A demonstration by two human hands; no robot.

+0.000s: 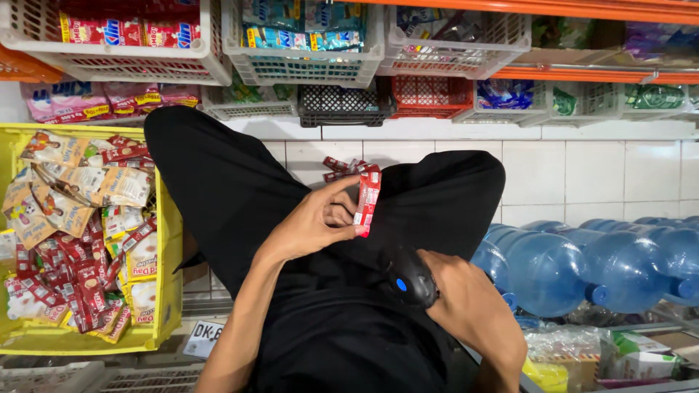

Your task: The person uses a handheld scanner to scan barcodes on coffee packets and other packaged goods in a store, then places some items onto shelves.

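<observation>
My left hand (313,222) pinches a strip of small red sachets (366,196) between thumb and fingers, holding it upright above my lap, over my black trousers (240,182). My right hand (466,298) is closed around a black handheld scanner (409,276) with a blue button, resting on my right thigh. To my left stands a yellow crate (169,276) full of mixed sachet packets; to my right lie blue water jugs (561,269) near the white tiled wall (582,175).
</observation>
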